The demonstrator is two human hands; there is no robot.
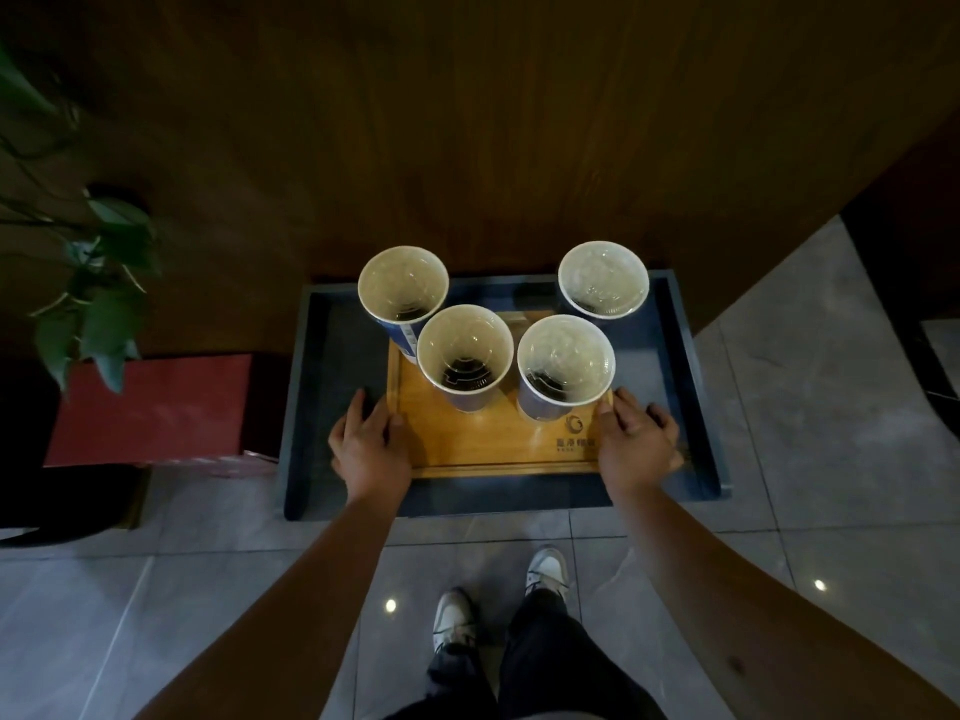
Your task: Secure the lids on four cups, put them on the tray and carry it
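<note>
A small wooden tray with a printed logo rests inside a larger dark blue tray. Several blue paper cups with clear lids stand on the wooden tray: back left, back right, front left, front right. My left hand grips the wooden tray's left edge with its fingers curled over it. On the right edge sits my right hand, closed on it the same way.
A dark wooden wall panel rises just behind the trays. A red box and a leafy plant stand at left. Grey floor tiles spread below, where my two shoes show.
</note>
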